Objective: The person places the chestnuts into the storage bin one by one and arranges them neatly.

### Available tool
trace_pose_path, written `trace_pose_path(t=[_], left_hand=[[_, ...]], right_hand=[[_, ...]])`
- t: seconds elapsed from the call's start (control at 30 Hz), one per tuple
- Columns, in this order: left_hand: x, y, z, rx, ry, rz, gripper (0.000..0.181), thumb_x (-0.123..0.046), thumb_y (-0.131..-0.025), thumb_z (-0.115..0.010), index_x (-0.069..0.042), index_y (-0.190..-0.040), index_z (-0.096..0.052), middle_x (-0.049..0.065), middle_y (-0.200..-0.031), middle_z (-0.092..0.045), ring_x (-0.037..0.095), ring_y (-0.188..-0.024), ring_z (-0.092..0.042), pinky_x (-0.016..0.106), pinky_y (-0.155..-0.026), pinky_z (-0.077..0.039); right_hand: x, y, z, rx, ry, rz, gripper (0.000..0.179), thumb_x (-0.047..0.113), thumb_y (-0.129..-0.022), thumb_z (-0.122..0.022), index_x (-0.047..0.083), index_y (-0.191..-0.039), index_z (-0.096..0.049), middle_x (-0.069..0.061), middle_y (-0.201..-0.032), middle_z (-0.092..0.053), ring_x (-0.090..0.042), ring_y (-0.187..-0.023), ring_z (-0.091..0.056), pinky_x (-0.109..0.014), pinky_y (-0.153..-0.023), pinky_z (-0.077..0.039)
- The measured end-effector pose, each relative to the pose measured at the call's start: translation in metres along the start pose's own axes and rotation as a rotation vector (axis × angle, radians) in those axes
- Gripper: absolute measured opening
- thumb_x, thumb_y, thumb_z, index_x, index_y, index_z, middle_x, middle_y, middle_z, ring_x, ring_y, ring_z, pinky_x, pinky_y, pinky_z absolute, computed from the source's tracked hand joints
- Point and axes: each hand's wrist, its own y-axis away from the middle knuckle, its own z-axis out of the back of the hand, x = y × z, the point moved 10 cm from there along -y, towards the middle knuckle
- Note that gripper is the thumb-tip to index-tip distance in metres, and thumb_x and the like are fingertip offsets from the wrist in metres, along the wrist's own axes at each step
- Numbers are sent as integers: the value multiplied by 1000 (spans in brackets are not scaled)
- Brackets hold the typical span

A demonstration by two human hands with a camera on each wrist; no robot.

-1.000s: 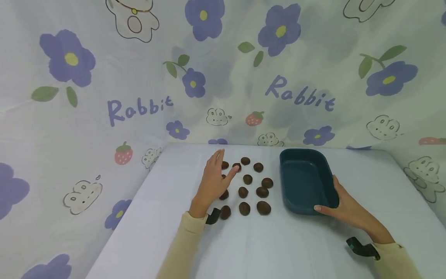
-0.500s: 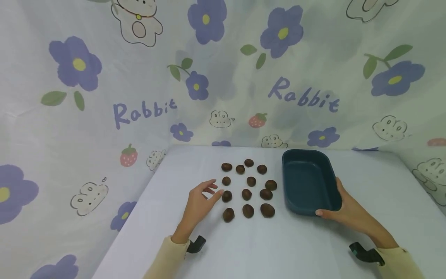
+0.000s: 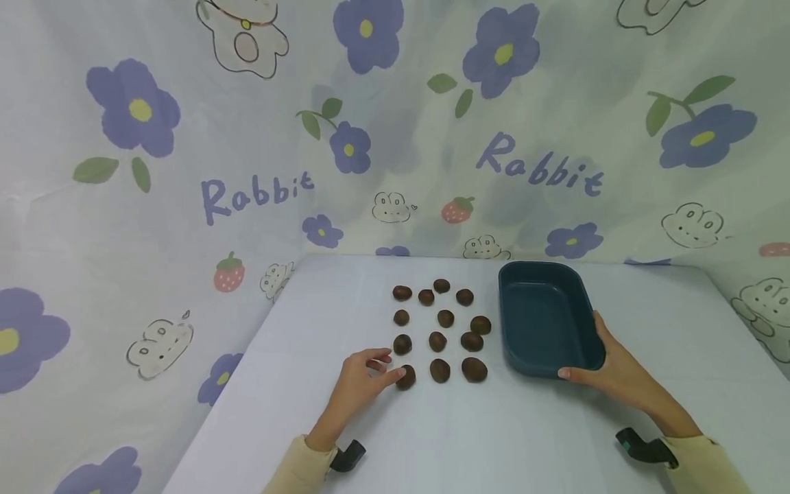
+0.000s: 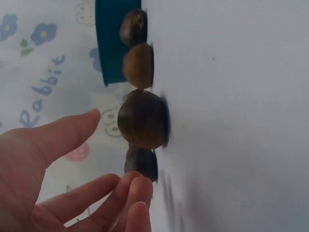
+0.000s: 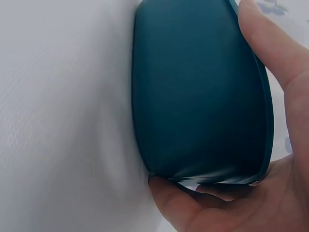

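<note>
Several brown chestnuts lie in rough rows on the white table. My left hand (image 3: 358, 384) is beside the front-left chestnut (image 3: 405, 377). In the left wrist view, the thumb (image 4: 67, 135) and fingers are spread apart, and this chestnut (image 4: 143, 119) appears beyond them, with a gap to the thumb. My right hand (image 3: 623, 374) grips a deep teal rectangular dish (image 3: 594, 322) at its near right corner, thumb on the near rim and fingers along the right side. In the right wrist view, the fingers (image 5: 178, 200) curl about the dish wall (image 5: 198, 96). No chestnuts show inside the dish.
The white table (image 3: 506, 439) ends at a patterned cloth backdrop (image 3: 420, 171) behind and to the left. More chestnuts, such as the large front-right chestnut (image 3: 474, 370), lie between my left hand and the dish.
My left hand has come back from over the left-hand chestnuts, toward me, to the front-left one. The right hand keeps its grip on the dish, which stays in place.
</note>
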Motion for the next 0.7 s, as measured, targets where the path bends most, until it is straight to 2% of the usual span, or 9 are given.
trace_pose_path(t=[0.13, 0.23, 0.47, 0.7], left_hand=[[-5, -2, -7, 35, -48, -28, 52, -29, -82, -87, 1, -122, -72, 7, -104, -77, 17, -90, -69, 23, -71, -51], [-3, -1, -12, 54, -78, -19, 51, -29, -81, -88, 1, -120, -73, 6, -102, -77, 15, -88, -67, 22, -72, -52], [-7, 1, -18, 68, -123, -32, 47, -27, -78, -91, 0, -113, -76, 4, -94, -75, 13, -83, -64, 22, -72, -51], [-20, 3, -22, 70, -204, -105, 36, -19, -77, -91, 0, -105, -78, 7, -94, -77, 14, -83, -66, 25, -73, -53]], right_hand=[[-1, 0, 2, -4, 1, -3, 135, 46, -85, -81, 11, -161, 25, -37, -168, 5, -70, -145, -20, -83, -102, -31], [-1, 0, 1, 1, 10, -9, 135, 47, -85, -81, 10, -161, 25, -37, -168, 5, -70, -145, -20, -83, -102, -31], [2, -1, 0, 18, 8, -15, 135, 48, -86, -81, 10, -160, 26, -37, -167, 7, -70, -144, -20, -83, -103, -31], [2, -1, 1, 21, 4, -16, 136, 47, -85, -81, 9, -160, 25, -37, -167, 8, -70, -145, -18, -83, -103, -30]])
